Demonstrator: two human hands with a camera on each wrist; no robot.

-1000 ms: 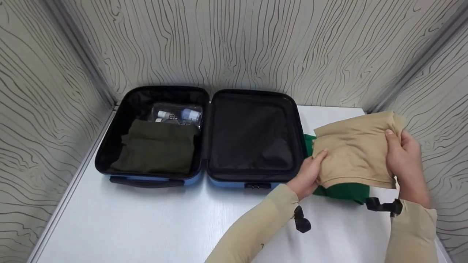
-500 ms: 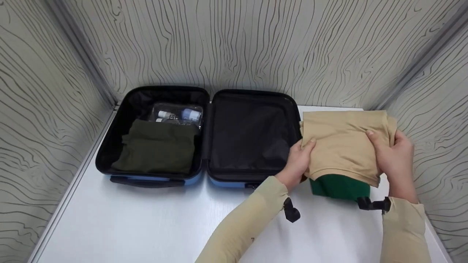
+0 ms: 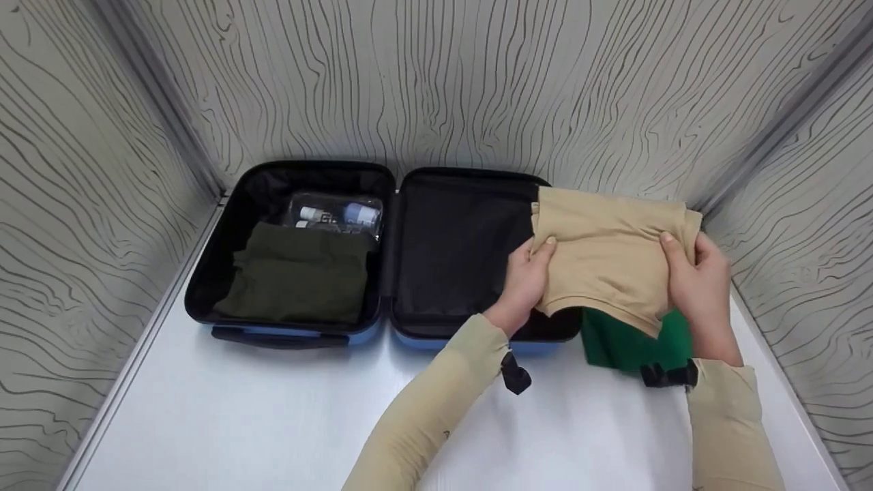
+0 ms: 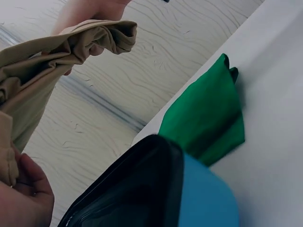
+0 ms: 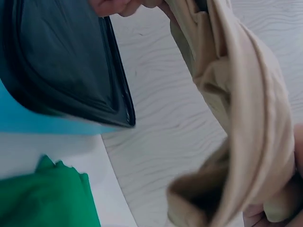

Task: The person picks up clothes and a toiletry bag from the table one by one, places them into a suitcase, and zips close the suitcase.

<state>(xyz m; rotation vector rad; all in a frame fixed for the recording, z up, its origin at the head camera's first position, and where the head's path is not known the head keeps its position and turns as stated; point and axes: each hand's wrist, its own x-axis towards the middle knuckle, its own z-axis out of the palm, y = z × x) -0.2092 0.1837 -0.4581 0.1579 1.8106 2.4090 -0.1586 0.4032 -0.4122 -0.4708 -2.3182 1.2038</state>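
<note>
Both hands hold a folded tan garment in the air, over the right end of the open suitcase's right half. My left hand grips its left side, thumb on top. On the opposite side my right hand pinches the cloth the same way. The wrist views show the garment's layered folds from below, raised above the table. Beneath and to the right lies a folded green cloth, partly covered by the garment in the head view.
In the suitcase's left half lie a folded dark olive garment and a clear pouch with small white-capped bottles. A white table bears everything. Patterned panels enclose the back and sides.
Both hands have carried the tan garment leftward, from above the green cloth to partly over the suitcase's right half. More of the green cloth's right part shows.
</note>
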